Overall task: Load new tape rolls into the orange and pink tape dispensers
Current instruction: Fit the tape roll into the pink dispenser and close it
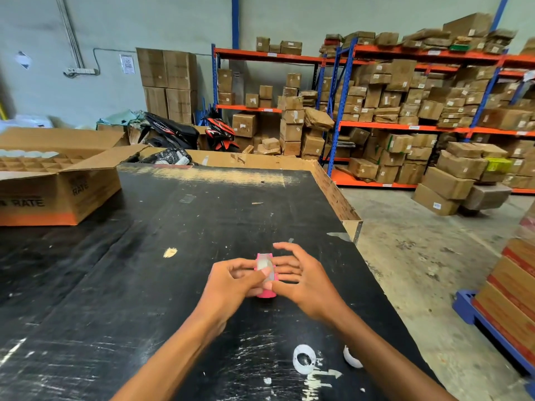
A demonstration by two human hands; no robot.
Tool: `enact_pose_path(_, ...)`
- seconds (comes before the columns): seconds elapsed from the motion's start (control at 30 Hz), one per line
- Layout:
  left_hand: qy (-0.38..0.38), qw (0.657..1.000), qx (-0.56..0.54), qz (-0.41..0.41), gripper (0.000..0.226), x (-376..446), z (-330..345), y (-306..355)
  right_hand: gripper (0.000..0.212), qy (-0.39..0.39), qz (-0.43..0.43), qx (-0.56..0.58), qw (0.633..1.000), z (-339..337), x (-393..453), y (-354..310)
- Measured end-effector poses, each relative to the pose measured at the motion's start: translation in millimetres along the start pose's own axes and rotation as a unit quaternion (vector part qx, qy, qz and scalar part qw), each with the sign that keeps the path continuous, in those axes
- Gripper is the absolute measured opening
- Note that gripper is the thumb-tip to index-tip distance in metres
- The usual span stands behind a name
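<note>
Gripping pink tape dispenser (267, 280), left hand (231, 280) and right hand (304, 280) together.

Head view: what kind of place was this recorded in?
Most likely a warehouse or packing area. Orange-and-blue shelving racks are crammed with cardboard parcels, and the person works at a scuffed black table beside an open carton.

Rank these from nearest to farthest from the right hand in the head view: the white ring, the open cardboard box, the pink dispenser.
1. pink dispenser, held against the right hand.
2. white ring, on the table just below that hand, near the table's near edge.
3. open cardboard box, far left.
</note>
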State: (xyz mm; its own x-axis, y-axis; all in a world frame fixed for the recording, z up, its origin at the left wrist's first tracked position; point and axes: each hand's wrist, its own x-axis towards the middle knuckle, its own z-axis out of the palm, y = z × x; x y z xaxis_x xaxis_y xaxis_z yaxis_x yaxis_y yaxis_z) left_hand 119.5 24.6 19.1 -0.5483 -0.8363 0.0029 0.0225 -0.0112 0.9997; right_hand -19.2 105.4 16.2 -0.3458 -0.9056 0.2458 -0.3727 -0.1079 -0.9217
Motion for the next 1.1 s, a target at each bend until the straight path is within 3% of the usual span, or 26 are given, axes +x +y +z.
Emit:
enact_pose_path(0.13, 0.034, 0.999, 0.013, 0.014, 0.014, 15, 4, -5, 0.050, 0.033, -0.003, -0.082, 0.996, 2, 10, 4)
enact_pose_path(0.3, 0.040, 0.997, 0.052, 0.036, 0.014, 27, 11, -7, 0.026, 0.080, 0.014, -0.071, 0.994, 3, 25, 8)
enact_pose_path(0.47, 0.073, 0.991, 0.099, 0.046, 0.023, 47, 5, -24, 0.030, 0.062, 0.049, -0.115, 0.990, 1, 45, 11)
enact_pose_path(0.6, 0.031, 0.983, 0.176, 0.048, 0.029, 62, -2, -49, 0.036, 0.041, 0.075, -0.159, 0.984, 1, 64, 26)
enact_pose_path(0.9, -0.004, 0.973, 0.223, 0.053, 0.029, 81, -6, -82, 0.033, -0.049, 0.077, -0.250, 0.964, 6, 79, 55)
enact_pose_path(1.1, 0.000, 0.973, 0.221, 0.065, 0.028, 83, -7, -89, 0.036, -0.082, 0.076, -0.229, 0.967, -4, 83, 51)
